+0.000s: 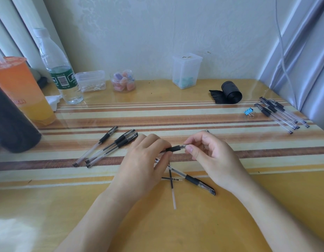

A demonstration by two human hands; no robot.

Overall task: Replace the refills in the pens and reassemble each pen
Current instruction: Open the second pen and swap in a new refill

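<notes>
Both my hands hold one clear pen with a black grip (175,148) just above the table. My left hand (144,164) pinches its grip end; my right hand (214,157) pinches the clear end between thumb and finger. Below my hands a capped pen (195,180) lies on the table, crossed by two loose refills (172,188). Three capped pens (110,144) lie to the left. Several more pens (281,113) lie in a bunch at the far right.
An orange drink cup (21,91) and a dark bottle (10,122) stand at the left, with a water bottle (57,68) behind. Plastic boxes (186,71) and a jar (123,80) line the wall. A black roll (230,91) and a blue binder clip (248,112) lie right.
</notes>
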